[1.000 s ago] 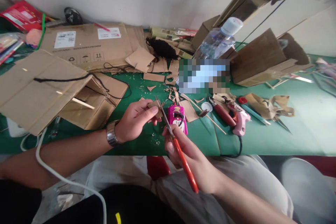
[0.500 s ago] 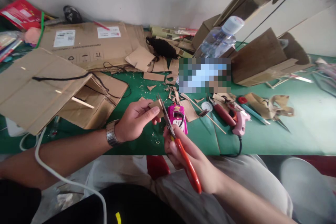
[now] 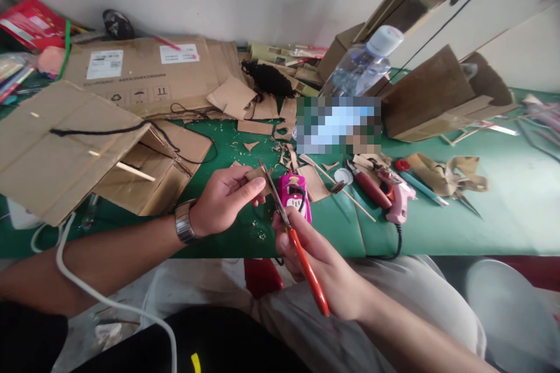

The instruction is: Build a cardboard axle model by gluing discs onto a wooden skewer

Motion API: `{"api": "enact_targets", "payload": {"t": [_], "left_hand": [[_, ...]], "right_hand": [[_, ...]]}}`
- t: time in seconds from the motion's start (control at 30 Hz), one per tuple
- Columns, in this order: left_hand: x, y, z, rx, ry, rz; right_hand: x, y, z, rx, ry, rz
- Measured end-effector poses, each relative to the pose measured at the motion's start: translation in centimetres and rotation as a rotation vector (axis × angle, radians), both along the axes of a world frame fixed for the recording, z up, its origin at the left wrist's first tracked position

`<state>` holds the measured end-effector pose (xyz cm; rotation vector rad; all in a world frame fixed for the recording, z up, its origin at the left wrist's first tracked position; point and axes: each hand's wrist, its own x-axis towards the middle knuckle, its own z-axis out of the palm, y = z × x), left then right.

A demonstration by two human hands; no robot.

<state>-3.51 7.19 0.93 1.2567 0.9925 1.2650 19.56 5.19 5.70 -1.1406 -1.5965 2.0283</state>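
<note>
My left hand (image 3: 225, 198), with a metal watch on the wrist, pinches a small piece of cardboard (image 3: 257, 175) above the green table's front edge. My right hand (image 3: 315, 259) grips red-handled scissors (image 3: 294, 239), whose steel blades point up and left and meet the cardboard piece. Just behind the blades lies a pink tape measure (image 3: 295, 198) on the table.
Large cardboard sheets (image 3: 70, 145) cover the table's left. Cardboard scraps, a thin wooden stick (image 3: 345, 192), a pink glue gun (image 3: 398, 198), a red-handled tool (image 3: 370, 185), a plastic bottle (image 3: 361, 67) and a cardboard model (image 3: 431, 93) lie behind and to the right. A white cable (image 3: 109, 303) crosses my lap.
The scissor handles spread a little half a second ago and are now squeezed back together. The blades stay at the cardboard piece; my left hand has hardly moved.
</note>
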Motion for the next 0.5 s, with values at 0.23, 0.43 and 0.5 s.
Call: {"api": "enact_targets", "payload": {"t": [0.23,0.43,0.5], "left_hand": [[-0.04,0.0,-0.35,-0.07,-0.045,0.016],[-0.19,0.0,-0.8,-0.028,-0.049,0.029],[-0.21,0.02,-0.81,-0.012,-0.048,0.024]], "right_hand": [[-0.61,0.05,0.51,0.041,-0.056,0.037],[-0.92,-0.18,0.61,0.07,-0.065,0.051],[-0.88,-0.3,0.41,0.026,-0.031,0.022]]}}
